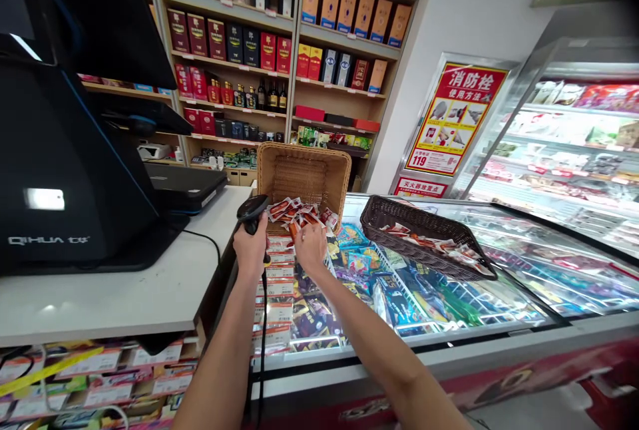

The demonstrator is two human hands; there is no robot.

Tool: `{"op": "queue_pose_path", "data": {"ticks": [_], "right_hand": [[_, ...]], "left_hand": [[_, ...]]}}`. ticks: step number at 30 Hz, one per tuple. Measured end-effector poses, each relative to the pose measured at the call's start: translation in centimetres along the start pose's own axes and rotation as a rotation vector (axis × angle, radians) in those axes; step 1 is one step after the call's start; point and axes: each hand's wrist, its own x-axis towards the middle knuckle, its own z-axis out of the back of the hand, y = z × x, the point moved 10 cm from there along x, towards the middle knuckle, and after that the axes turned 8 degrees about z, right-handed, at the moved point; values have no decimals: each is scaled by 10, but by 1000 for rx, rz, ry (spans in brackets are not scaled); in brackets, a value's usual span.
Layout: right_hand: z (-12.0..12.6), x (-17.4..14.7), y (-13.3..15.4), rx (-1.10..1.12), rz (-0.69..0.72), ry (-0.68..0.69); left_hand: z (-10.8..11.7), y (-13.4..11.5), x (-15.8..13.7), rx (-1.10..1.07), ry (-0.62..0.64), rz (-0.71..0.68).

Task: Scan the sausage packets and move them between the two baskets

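My left hand (pixel 251 243) is wrapped round the handle of a black barcode scanner (pixel 253 207), whose cable hangs down past my forearm. Beside it, my right hand (pixel 310 245) reaches to the front of a tan wicker basket (pixel 303 174) tipped toward me. Its fingers are closed on a small packaged sausage (pixel 294 229) with an orange-red wrapper. More wrapped sausages (pixel 289 207) lie in a heap inside the basket's lower part. To the right, a dark brown wicker basket (pixel 424 253) holds several similar packets.
Both baskets rest on a glass-topped freezer (pixel 399 330) full of bagged goods. At left, a black cash-register terminal (pixel 64 170) stands on a white counter (pixel 100 303). Shelves of boxed bottles (pixel 239 44) line the back wall. A lit refrigerated display (pixel 574 137) is at the right.
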Motion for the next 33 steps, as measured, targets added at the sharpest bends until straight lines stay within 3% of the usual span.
{"op": "queue_pose_path", "data": {"ticks": [4, 7, 9, 12, 22, 33], "right_hand": [[52, 8, -61, 24, -8, -58], [86, 9, -112, 128, -39, -194], [97, 6, -142, 239, -72, -281], [92, 5, -171, 401, -113, -290], [104, 14, -173, 365, -17, -308], [102, 10, -171, 350, -37, -288]], "left_hand": [[-35, 4, -19, 98, 186, 37], [-70, 7, -42, 193, 374, 15], [-88, 8, -56, 221, 473, -19], [-103, 10, -72, 256, 570, -37], [-108, 9, -75, 236, 621, -40], [-109, 11, -80, 367, 636, -56]]}}
